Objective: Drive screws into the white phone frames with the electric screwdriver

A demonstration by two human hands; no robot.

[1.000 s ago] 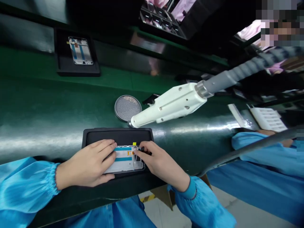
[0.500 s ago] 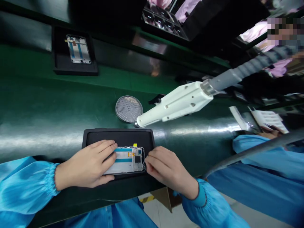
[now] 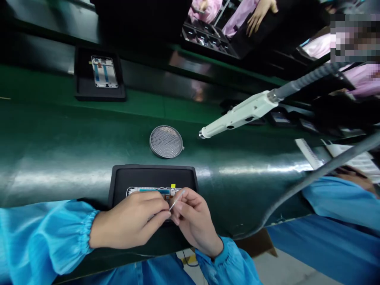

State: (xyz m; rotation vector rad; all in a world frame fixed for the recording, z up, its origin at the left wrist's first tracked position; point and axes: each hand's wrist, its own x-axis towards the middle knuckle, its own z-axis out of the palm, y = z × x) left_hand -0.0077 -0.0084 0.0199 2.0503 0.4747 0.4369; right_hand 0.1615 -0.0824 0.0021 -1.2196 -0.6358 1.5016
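A phone frame (image 3: 148,191) with blue strips and a small yellow tab lies in a black tray (image 3: 151,177) at the near edge of the green belt. My left hand (image 3: 133,219) covers most of the frame, fingers pressed together near its right end. My right hand (image 3: 191,217) meets it there, fingers closed in a pinch around a thin pale strip (image 3: 177,200) that points up and right. Both hands wear blue sleeves. What the left fingers pinch is hidden.
A round perforated metal dish (image 3: 166,141) sits on the belt behind the tray. A white hanging screwdriver (image 3: 237,115) on a grey cable floats at the right. Another black tray with a phone frame (image 3: 103,72) lies far left. A co-worker's blue sleeve (image 3: 338,198) is at right.
My right hand moved left from the frame's right edge and now pinches a thin strip against my left fingers. My left hand slid right over the frame. The white screwdriver swung away, up and right.
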